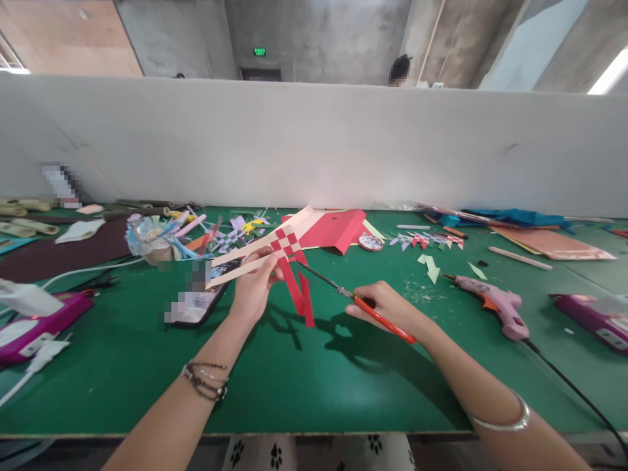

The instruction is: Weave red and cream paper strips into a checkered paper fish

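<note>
While left hand (254, 288) grips woven strips (286, 246), right hand (388, 307) half-covers scissors (330, 282).

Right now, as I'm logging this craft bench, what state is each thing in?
woven paper strips: held up off the table, partly woven, loose ends hanging.
left hand: closed on the woven paper strips.
scissors: blades look nearly shut, tip at the weave.
right hand: closed on the scissors' orange handles.
glue gun: lying on the green table, cord attached.
phone: lying flat on the table.
</note>
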The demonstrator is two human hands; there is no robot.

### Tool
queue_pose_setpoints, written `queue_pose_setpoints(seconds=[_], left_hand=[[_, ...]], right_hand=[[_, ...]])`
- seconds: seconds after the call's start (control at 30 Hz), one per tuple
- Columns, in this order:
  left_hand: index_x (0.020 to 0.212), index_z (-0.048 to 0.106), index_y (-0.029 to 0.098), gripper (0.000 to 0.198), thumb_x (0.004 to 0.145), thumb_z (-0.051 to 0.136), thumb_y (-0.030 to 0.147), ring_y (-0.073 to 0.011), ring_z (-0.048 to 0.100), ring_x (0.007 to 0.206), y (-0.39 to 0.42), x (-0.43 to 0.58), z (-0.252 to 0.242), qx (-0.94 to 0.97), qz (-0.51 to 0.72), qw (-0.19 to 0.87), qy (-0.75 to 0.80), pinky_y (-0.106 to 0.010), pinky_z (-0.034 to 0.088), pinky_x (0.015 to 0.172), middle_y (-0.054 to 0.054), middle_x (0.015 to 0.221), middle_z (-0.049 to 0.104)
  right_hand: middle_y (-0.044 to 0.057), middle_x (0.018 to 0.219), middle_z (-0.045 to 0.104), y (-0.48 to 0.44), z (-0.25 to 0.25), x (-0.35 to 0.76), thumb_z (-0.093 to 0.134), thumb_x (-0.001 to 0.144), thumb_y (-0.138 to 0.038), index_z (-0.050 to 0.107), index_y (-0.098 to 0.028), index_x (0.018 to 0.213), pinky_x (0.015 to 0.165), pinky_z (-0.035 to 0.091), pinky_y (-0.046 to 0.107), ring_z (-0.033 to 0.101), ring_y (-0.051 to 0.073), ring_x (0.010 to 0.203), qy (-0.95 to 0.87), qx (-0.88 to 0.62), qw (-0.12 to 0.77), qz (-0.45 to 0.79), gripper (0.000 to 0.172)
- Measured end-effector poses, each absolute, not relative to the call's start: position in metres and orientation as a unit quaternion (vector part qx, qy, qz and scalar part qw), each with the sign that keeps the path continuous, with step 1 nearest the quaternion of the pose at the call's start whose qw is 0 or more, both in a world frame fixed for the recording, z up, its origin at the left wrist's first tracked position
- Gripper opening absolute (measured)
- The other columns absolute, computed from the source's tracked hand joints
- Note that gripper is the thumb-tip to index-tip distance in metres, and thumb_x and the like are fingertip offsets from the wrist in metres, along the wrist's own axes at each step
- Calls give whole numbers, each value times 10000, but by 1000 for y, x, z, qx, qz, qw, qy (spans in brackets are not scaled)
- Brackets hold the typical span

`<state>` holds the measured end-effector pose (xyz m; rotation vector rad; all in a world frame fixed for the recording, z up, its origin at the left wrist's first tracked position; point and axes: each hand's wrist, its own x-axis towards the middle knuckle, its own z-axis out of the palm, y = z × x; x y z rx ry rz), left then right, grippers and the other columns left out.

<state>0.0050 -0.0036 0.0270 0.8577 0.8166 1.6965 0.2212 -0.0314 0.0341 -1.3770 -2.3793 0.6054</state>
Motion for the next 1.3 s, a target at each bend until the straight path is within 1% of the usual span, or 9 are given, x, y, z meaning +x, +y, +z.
queue_pose_setpoints(seconds=[0.3,0.37,0.47,0.57,0.7,0.9,1.03,1.17,1.3], left_hand=[[699,527,175,246,535,685,270,-51,411,382,0,-1,26,365,733,436,373,-157,365,412,88,429,477],[706,541,184,170,599,648,263,-69,440,431,-1,-3,25,421,736,335,410,-183,369,450,68,499,498],[666,554,200,34,685,581,209,-119,514,561,-6,-3,24,600,672,96,423,-236,382,553,19,605,556],[647,564,220,103,730,540,164,-135,541,596,-14,3,22,765,541,-109,331,-264,349,606,8,631,603],[715,579,238,154,764,509,110,-115,560,605,-24,14,22,842,438,-210,235,-261,296,612,22,677,650],[727,586,233,231,793,443,64,-106,573,600,-32,20,24,859,372,-300,181,-254,287,608,29,671,671],[796,599,234,270,826,394,62,-112,604,694,-29,21,23,868,353,-296,184,-256,308,647,17,754,692],[810,597,230,170,817,453,139,-134,599,686,-25,18,18,857,385,-248,236,-255,355,655,-7,772,686],[714,580,199,100,743,485,207,-142,555,559,-20,15,16,834,458,-38,306,-234,409,553,-17,611,619]], right_hand=[[-71,470,302,-27,32,230,477,697,-556,314,-191,523,429,220,213,262,56,451,-805,-492,210,255,435],[-58,466,387,-26,30,229,456,705,-563,350,-193,561,441,295,219,362,67,440,-764,-488,262,331,411],[-18,515,493,-26,29,221,491,662,-598,371,-195,580,462,391,242,500,104,477,-690,-445,367,438,428],[14,632,558,-28,30,209,600,581,-575,361,-197,589,445,424,235,562,120,534,-623,-393,451,503,447],[19,698,590,-32,27,198,684,545,-452,380,-192,616,490,467,244,584,118,580,-569,-376,486,547,407],[-91,552,470,-35,21,189,722,497,-290,336,-197,593,503,441,226,486,50,467,-500,-367,517,591,408],[-91,542,450,-34,24,191,673,538,-253,335,-201,597,509,408,235,471,57,466,-525,-375,518,561,347],[-82,555,423,-31,25,197,641,549,-249,332,-206,601,509,377,244,443,68,480,-542,-391,532,520,317],[-70,580,394,-26,25,201,633,536,-278,314,-214,607,518,361,249,406,77,508,-535,-393,578,474,333]])
